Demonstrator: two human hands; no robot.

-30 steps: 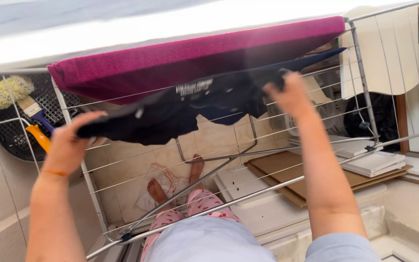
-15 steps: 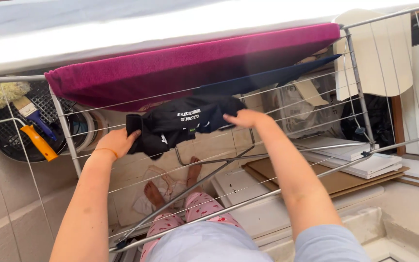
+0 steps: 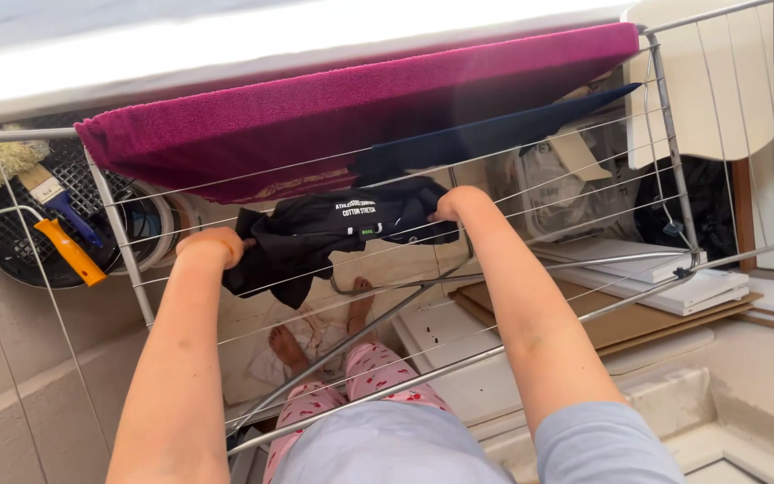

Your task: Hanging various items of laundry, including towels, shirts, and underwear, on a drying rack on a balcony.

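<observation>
While both arms reach over the drying rack [image 3: 127, 246], the hands pinch a black garment [image 3: 315, 235].
Left hand [image 3: 210, 246] and right hand [image 3: 455, 203] close on opposite ends, draping it across the wires before a navy cloth [image 3: 494, 134] and magenta towel [image 3: 333, 116].

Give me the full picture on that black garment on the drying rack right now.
The black garment is soft, crumpled fabric with small white print and a tiny green tag. It lies bunched across the drying rack's thin wires, one end drooping below them. The left hand grips its left end, the right hand its right end, beneath a magenta towel.
</observation>
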